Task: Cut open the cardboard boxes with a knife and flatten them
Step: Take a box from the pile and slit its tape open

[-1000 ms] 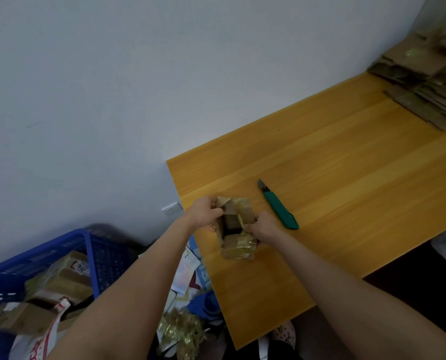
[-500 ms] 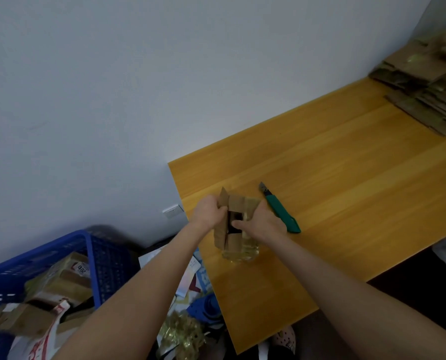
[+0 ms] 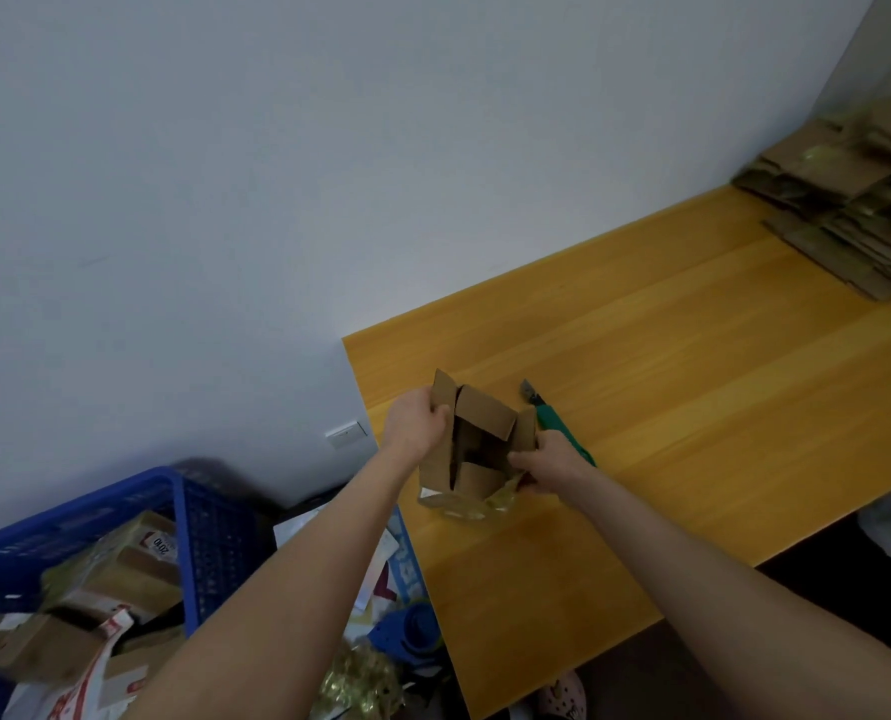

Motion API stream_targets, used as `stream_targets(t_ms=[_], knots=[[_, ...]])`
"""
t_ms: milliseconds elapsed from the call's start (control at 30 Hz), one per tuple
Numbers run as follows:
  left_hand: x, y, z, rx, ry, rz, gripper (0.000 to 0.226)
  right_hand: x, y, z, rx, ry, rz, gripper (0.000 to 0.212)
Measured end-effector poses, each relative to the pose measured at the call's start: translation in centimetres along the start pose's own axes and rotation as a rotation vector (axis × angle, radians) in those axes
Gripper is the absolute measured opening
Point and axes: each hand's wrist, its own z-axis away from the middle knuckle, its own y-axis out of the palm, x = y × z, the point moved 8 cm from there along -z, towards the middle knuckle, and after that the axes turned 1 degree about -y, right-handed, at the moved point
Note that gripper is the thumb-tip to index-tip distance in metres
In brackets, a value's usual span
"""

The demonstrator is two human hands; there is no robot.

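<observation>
So the small cardboard box [image 3: 477, 444] sits on the tabletop [image 3: 693, 407] right between the two hands, flaps up and the inside showing. The left hand [image 3: 416, 418] has its fingers curled over the box's left wall, just under the flap that sticks up. The right hand [image 3: 547, 462] grips the opposite wall lower down, close to the crinkly bit of yellowish tape hanging off the bottom. Holding it from both sides like that makes sense to me: you get leverage to pull the walls apart or squash it sideways, so I'd guess this is the flattening part, not the cutting part.

The knife [image 3: 552, 418] backs that up. It's lying flat on the tabletop just beyond the right hand, green handle partly tucked behind it, nobody holding it. Parked within easy reach for the next box, I reckon.

Way past the right hand, in the far corner, there's a pile of flattened cardboard [image 3: 848, 210], probably where this one ends up. Off the tabletop edge, below the left forearm, a blue crate [image 3: 183, 511] holds more taped boxes, so plenty left to do.
</observation>
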Motion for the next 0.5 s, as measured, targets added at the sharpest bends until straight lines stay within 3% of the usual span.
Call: stream_targets(t_ms=[133, 233, 300, 400, 500], knots=[[0.7, 0.0, -0.1, -0.003, -0.062, 0.183, 0.023, -0.1, -0.4, 0.9, 0.010, -0.021, -0.194, 0.018], [1.0, -0.1, -0.1, -0.023, -0.097, 0.364, 0.023, 0.2, -1.0, 0.6, -0.043, -0.040, -0.195, 0.007], [0.5, 0.6, 0.1, 0.030, -0.112, 0.433, 0.029, 0.9, -1.8, -0.1, -0.158, -0.080, -0.003, 0.006], [-0.2, 3.6, 1.3, 0.240, -0.189, 0.439, 0.031, 3.1, -2.7, -0.3, -0.277, -0.150, 0.332, 0.018], [-0.4, 4.1, 1.6, 0.157, -0.206, 0.328, 0.008, 3.8, -2.1, 0.4, -0.216, -0.080, 0.509, 0.027]])
